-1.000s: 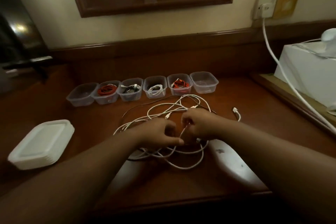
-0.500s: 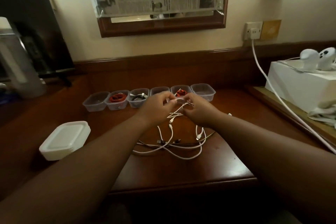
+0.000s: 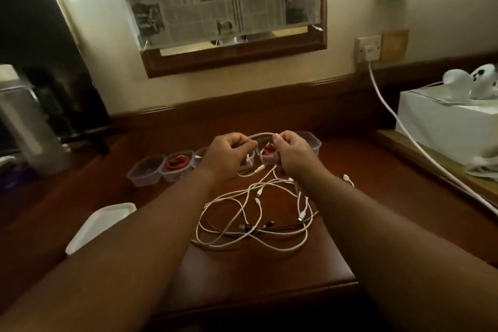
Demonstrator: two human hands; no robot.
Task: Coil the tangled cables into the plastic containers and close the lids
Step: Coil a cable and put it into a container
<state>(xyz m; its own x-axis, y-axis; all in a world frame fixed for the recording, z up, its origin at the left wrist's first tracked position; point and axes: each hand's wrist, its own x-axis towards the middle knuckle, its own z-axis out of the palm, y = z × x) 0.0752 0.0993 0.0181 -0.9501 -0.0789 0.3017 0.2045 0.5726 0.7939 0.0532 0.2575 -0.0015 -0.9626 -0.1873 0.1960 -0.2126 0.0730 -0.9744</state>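
Observation:
A tangle of white cables (image 3: 252, 213), with a dark cable among them, lies on the brown desk. My left hand (image 3: 227, 153) and my right hand (image 3: 292, 152) are raised above the desk, each pinching the same white cable (image 3: 262, 135), which arches between them while its strands hang down into the tangle. Behind my hands runs a row of clear plastic containers (image 3: 145, 172); one holds a coiled red cable (image 3: 176, 163), another shows red between my hands. A stack of white lids (image 3: 101, 225) lies at the left, partly hidden by my left forearm.
A white box (image 3: 447, 124) with white controllers on top stands on a ledge at the right. A thick white cord (image 3: 398, 127) runs down from the wall socket (image 3: 369, 48). A loose white plug end (image 3: 349, 179) lies right of my right arm. A grey appliance stands far left.
Both hands have lifted off the desk with a white cable, drawing a loop up out of the tangle. The camera has tilted upward, showing more of the wall.

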